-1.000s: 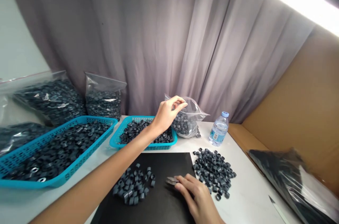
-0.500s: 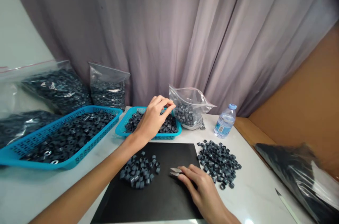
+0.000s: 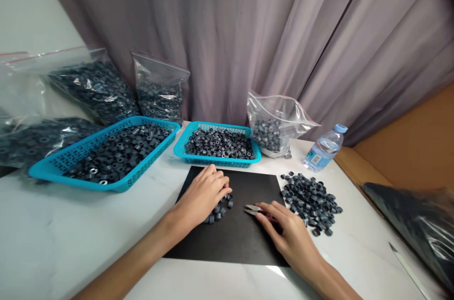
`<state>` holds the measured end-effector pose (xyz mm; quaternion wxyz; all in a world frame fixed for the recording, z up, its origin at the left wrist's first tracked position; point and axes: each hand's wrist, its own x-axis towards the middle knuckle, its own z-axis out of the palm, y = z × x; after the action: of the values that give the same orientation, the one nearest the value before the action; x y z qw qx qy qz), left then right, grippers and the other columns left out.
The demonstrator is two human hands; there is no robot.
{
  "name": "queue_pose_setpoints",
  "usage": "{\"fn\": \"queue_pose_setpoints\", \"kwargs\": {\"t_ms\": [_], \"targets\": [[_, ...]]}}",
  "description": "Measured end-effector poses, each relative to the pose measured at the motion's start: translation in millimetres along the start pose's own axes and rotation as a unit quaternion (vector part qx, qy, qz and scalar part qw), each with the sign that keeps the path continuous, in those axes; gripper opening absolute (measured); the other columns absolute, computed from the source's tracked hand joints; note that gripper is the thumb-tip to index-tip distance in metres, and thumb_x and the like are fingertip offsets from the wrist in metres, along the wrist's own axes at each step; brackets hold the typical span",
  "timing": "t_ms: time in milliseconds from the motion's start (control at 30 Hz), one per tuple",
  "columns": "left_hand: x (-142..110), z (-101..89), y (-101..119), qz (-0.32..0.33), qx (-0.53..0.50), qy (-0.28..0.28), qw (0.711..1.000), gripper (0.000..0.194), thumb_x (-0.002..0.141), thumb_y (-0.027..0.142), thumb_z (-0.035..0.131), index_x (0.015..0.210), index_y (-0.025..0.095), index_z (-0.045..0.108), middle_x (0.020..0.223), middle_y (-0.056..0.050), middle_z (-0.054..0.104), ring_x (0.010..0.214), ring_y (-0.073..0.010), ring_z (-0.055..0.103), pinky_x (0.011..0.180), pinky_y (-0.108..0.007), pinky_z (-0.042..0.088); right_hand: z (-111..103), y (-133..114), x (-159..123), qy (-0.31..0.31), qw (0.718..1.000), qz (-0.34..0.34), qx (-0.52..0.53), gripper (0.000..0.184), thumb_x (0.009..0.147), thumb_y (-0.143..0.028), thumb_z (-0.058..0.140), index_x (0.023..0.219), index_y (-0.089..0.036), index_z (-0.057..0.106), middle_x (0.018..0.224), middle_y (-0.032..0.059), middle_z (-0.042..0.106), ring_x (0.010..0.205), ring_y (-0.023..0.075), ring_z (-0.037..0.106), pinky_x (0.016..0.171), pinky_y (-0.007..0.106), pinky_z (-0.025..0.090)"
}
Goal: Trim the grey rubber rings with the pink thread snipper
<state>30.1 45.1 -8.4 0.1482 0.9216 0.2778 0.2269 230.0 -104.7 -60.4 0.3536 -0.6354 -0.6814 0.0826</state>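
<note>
My left hand [image 3: 205, 191] is over a small pile of short dark grey plastic rings [image 3: 217, 215] on the black mat [image 3: 237, 248]. Its fingers are curled down and pressed together, and what they pinch, if anything, is hidden. In my right hand [image 3: 289, 231] is a pair of thread snips [image 3: 252, 209], low over the mat's right side, with the blade tips a little apart and pointing left. A bigger heap of dark rings [image 3: 314, 203] lies on the white table just beyond this hand.
Two blue baskets [image 3: 179, 151] [image 3: 122, 187] full of dark parts stand at the back and left. Behind are filled zip bags [image 3: 159, 94], an open bag [image 3: 271, 132] and a water bottle [image 3: 324, 149]. On the right lie a pale cutter-like tool [image 3: 407, 267] and a dark plastic bag [image 3: 418, 224].
My left hand has come down from above the middle basket to the ring pile on the mat. My right hand still holds the snips. The whole view has shifted and tilted downward.
</note>
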Motion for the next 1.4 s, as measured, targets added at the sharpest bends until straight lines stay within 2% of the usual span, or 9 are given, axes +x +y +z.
{"fn": "queue_pose_setpoints", "kwargs": {"t_ms": [167, 333, 533, 700, 867, 967, 1100, 1300, 1400], "targets": [[-4, -3.5, 4, -0.028, -0.046, -0.018, 0.998, 0.020, 0.095, 0.036, 0.057, 0.085, 0.023, 0.069, 0.089, -0.002, 0.069, 0.094, -0.0233, 0.054, 0.086, -0.036, 0.040, -1, 0, 0, -0.007, 1.000, -0.002, 0.001, 0.026, 0.102, -0.036, 0.048, 0.114, -0.021, 0.067, 0.092, 0.0064, 0.069, 0.080, 0.0195, 0.070, 0.069, 0.029, 0.055], [-12, -2.7, 8, -0.045, -0.085, 0.016, 0.995, 0.021, 0.096, 0.037, 0.054, 0.088, 0.024, 0.069, 0.092, -0.002, 0.069, 0.097, -0.0231, 0.054, 0.090, -0.036, 0.040, -2, -1, -1, -0.001, 1.000, -0.014, 0.000, 0.025, 0.102, -0.036, 0.048, 0.113, -0.021, 0.065, 0.094, 0.0072, 0.069, 0.080, 0.0189, 0.071, 0.069, 0.028, 0.056], [-20, 5.4, 31, -0.113, -0.180, 0.031, 0.977, 0.019, 0.096, 0.039, 0.054, 0.098, 0.027, 0.068, 0.095, 0.000, 0.067, 0.087, -0.0178, 0.062, 0.085, -0.029, 0.045, 0, 5, -3, 0.027, 1.000, -0.006, -0.012, 0.025, 0.103, -0.034, 0.047, 0.118, -0.023, 0.062, 0.097, 0.0068, 0.066, 0.085, 0.0196, 0.070, 0.072, 0.029, 0.057], [-20, 7.2, 47, -0.158, -0.336, 0.012, 0.928, 0.024, 0.095, 0.038, 0.055, 0.112, 0.028, 0.069, 0.108, -0.001, 0.072, 0.094, -0.0178, 0.065, 0.087, -0.028, 0.048, -1, 7, -4, 0.035, 0.998, -0.008, -0.045, 0.024, 0.103, -0.031, 0.046, 0.120, -0.022, 0.062, 0.105, 0.0075, 0.064, 0.085, 0.0185, 0.070, 0.071, 0.028, 0.056], [-16, 2.5, 53, -0.202, -0.438, -0.033, 0.875, 0.028, 0.097, 0.039, 0.053, 0.109, 0.023, 0.073, 0.098, -0.004, 0.074, 0.090, -0.0180, 0.066, 0.083, -0.027, 0.050, -1, 4, -6, 0.053, 0.972, -0.092, -0.208, 0.027, 0.103, -0.030, 0.048, 0.119, -0.019, 0.065, 0.095, 0.0086, 0.068, 0.077, 0.0223, 0.066, 0.068, 0.034, 0.051], [-15, 2.4, 56, -0.228, -0.486, -0.049, 0.842, 0.028, 0.095, 0.039, 0.057, 0.109, 0.020, 0.072, 0.101, -0.006, 0.075, 0.091, -0.0184, 0.067, 0.085, -0.028, 0.050, -4, 4, -6, 0.065, 0.963, -0.110, -0.238, 0.027, 0.102, -0.031, 0.050, 0.116, -0.017, 0.067, 0.091, 0.0091, 0.068, 0.080, 0.0236, 0.064, 0.070, 0.035, 0.050], [-16, 4.2, 57, -0.255, -0.530, -0.064, 0.806, 0.031, 0.095, 0.040, 0.057, 0.111, 0.017, 0.071, 0.107, -0.008, 0.076, 0.097, -0.0193, 0.068, 0.089, -0.029, 0.051, -6, 5, -5, 0.044, 0.969, -0.095, -0.225, 0.029, 0.104, -0.031, 0.045, 0.117, -0.017, 0.067, 0.092, 0.0096, 0.066, 0.083, 0.0233, 0.060, 0.067, 0.033, 0.050], [-18, 2.5, 57, -0.259, -0.546, -0.078, 0.793, 0.030, 0.093, 0.037, 0.063, 0.114, 0.018, 0.072, 0.102, -0.007, 0.078, 0.096, -0.0182, 0.069, 0.090, -0.028, 0.050, -4, 8, -6, 0.039, 0.989, -0.041, -0.134, 0.028, 0.102, -0.031, 0.048, 0.118, -0.018, 0.066, 0.097, 0.0100, 0.062, 0.088, 0.0237, 0.058, 0.073, 0.036, 0.053], [-18, -0.2, 59, -0.270, -0.579, -0.093, 0.764, 0.030, 0.091, 0.035, 0.067, 0.116, 0.019, 0.072, 0.103, -0.006, 0.078, 0.098, -0.0170, 0.068, 0.090, -0.026, 0.050, -4, 10, -8, 0.033, 0.995, -0.028, -0.092, 0.026, 0.102, -0.030, 0.050, 0.119, -0.019, 0.067, 0.098, 0.0093, 0.061, 0.088, 0.0227, 0.058, 0.076, 0.037, 0.053]]}}
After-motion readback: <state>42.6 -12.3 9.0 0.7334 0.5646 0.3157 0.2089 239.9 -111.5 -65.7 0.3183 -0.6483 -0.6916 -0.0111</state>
